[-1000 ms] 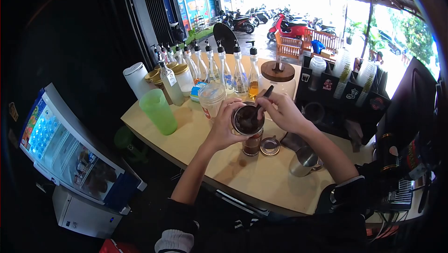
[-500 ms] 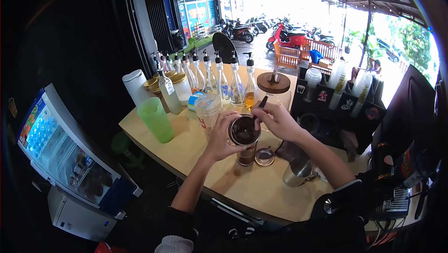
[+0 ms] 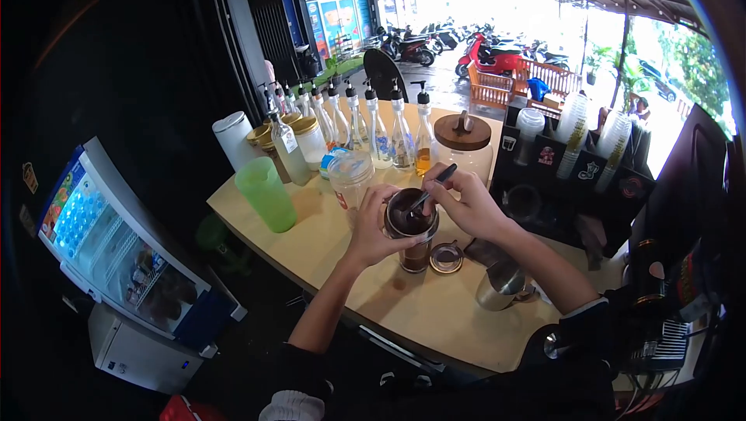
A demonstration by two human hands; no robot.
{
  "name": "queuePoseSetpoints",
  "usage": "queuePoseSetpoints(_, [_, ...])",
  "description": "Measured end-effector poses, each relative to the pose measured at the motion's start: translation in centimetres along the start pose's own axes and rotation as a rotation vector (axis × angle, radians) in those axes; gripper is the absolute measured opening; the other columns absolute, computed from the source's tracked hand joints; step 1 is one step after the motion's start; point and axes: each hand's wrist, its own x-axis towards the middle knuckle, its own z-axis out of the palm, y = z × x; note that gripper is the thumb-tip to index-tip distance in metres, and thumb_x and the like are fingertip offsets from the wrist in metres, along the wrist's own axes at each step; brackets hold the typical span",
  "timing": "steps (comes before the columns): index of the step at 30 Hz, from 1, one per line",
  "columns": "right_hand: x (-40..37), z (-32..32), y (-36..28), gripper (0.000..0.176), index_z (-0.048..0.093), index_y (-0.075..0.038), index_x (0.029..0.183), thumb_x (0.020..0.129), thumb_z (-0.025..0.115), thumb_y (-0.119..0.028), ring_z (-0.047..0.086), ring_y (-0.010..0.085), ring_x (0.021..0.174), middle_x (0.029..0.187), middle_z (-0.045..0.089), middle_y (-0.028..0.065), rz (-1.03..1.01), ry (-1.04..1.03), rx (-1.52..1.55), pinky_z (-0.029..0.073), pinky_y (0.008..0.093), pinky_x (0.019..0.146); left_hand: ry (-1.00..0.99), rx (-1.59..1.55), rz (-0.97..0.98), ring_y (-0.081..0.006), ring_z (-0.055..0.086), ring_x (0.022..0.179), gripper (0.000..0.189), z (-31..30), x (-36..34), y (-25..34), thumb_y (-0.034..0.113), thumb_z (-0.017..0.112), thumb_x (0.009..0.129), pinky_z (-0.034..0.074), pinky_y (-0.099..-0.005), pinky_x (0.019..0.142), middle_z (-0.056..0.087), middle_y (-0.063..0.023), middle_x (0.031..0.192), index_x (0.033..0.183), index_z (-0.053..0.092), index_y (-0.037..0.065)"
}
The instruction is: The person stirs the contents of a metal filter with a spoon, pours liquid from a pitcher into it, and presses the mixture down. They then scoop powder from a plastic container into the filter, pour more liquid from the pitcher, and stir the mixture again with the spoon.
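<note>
My left hand [image 3: 371, 236] is wrapped round a round cup [image 3: 409, 223] with a dark brown inside, tilted so its mouth faces me. Beneath it, a glass [image 3: 414, 256] with brown contents stands on the wooden counter [image 3: 373, 304]. In my right hand [image 3: 464, 202] is a thin black-handled utensil [image 3: 443, 175], pinched between the fingers; its lower end dips inside the cup, and its tip cannot be made out. A round metal disc [image 3: 446, 258] lies beside the glass. To the right stands a steel pitcher [image 3: 501, 287].
A green tumbler [image 3: 266, 197] and a clear plastic jar [image 3: 351, 176] stand on the left. Behind them runs a row of pump bottles [image 3: 378, 137], then a wooden-lidded glass jar [image 3: 461, 145]. A black rack [image 3: 536, 137] holds plastic cups. A drinks fridge [image 3: 124, 242] stands beyond the counter.
The utensil has tilted lower, with more of it showing inside the cup. My right hand has shifted slightly with it. The whole view has moved a little as my head turned left.
</note>
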Motion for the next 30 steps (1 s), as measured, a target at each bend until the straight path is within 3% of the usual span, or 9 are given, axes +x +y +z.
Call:
queuePoseSetpoints(8, [-0.2,0.2,-1.5,0.013,0.056,0.001,0.089,0.094,0.054,-0.011,0.067,0.0192,0.065,0.069,0.066,0.0101,-0.107,0.040,-0.234,0.050,0.0313,0.064,-0.046,-0.062,-0.065,-0.0258,0.055,0.108,0.079,0.5,-0.2,-1.1,0.029,0.092,0.053,0.045,-0.0377,0.094,0.052,-0.0106,0.112,0.116,0.052,0.004])
queuePoseSetpoints(12, [-0.1,0.3,-2.0,0.018,0.058,0.003,0.088,0.093,0.057,-0.015,0.067,0.0187,0.069,0.071,0.067,0.0106,-0.031,0.104,-0.190,0.049,0.0306,0.067,-0.039,-0.086,-0.099,-0.0253,0.057,0.105,0.080,0.5,-0.3,-1.3,0.033,0.092,0.053,0.047,-0.0379,0.092,0.053,-0.0099,0.110,0.116,0.052,0.004])
queuePoseSetpoints(14, [-0.4,0.3,-2.4,0.018,0.063,0.003,0.087,0.093,0.060,-0.014,0.067,0.0148,0.074,0.074,0.068,0.0068,0.021,0.092,-0.203,0.050,0.0289,0.072,-0.047,-0.147,-0.134,-0.0245,0.057,0.106,0.081,0.9,-0.2,-2.1,0.034,0.092,0.054,0.047,-0.0384,0.093,0.053,-0.0093,0.111,0.117,0.052,0.004])
queuePoseSetpoints(17, [-1.1,0.6,-1.8,0.013,0.065,-0.002,0.088,0.087,0.065,-0.015,0.065,0.0203,0.073,0.075,0.067,0.0085,-0.122,0.024,-0.473,0.046,0.0330,0.078,-0.065,-0.156,-0.191,-0.0236,0.056,0.108,0.081,1.3,-0.6,-2.5,0.035,0.092,0.056,0.047,-0.0388,0.094,0.052,-0.0090,0.114,0.119,0.051,0.004])
queuePoseSetpoints(20, [-1.8,1.2,-1.6,0.013,0.065,-0.004,0.088,0.087,0.066,-0.017,0.063,0.0225,0.073,0.075,0.066,0.0085,-0.196,-0.002,-0.559,0.043,0.0350,0.081,-0.111,-0.173,-0.211,-0.0231,0.056,0.111,0.081,0.9,-0.8,-2.7,0.035,0.091,0.058,0.046,-0.0384,0.096,0.051,-0.0092,0.117,0.121,0.050,0.005])
queuePoseSetpoints(28, [-1.6,1.6,-0.2,0.014,0.066,-0.005,0.091,0.087,0.066,-0.018,0.061,0.0230,0.076,0.079,0.065,0.0082,-0.182,-0.051,-0.588,0.041,0.0368,0.082,-0.214,-0.234,-0.310,-0.0225,0.054,0.114,0.084,0.5,-0.7,-2.9,0.037,0.090,0.061,0.046,-0.0377,0.098,0.050,-0.0107,0.121,0.126,0.047,0.004])
queuePoseSetpoints(30, [-1.5,1.6,-0.7,0.019,0.069,-0.008,0.096,0.089,0.063,-0.024,0.062,0.0258,0.087,0.085,0.068,0.0089,-0.070,-0.120,-0.611,0.040,0.0393,0.090,-0.234,-0.223,-0.310,-0.0224,0.054,0.114,0.086,0.4,-0.5,-2.9,0.038,0.089,0.061,0.046,-0.0378,0.099,0.050,-0.0113,0.122,0.127,0.046,0.003])
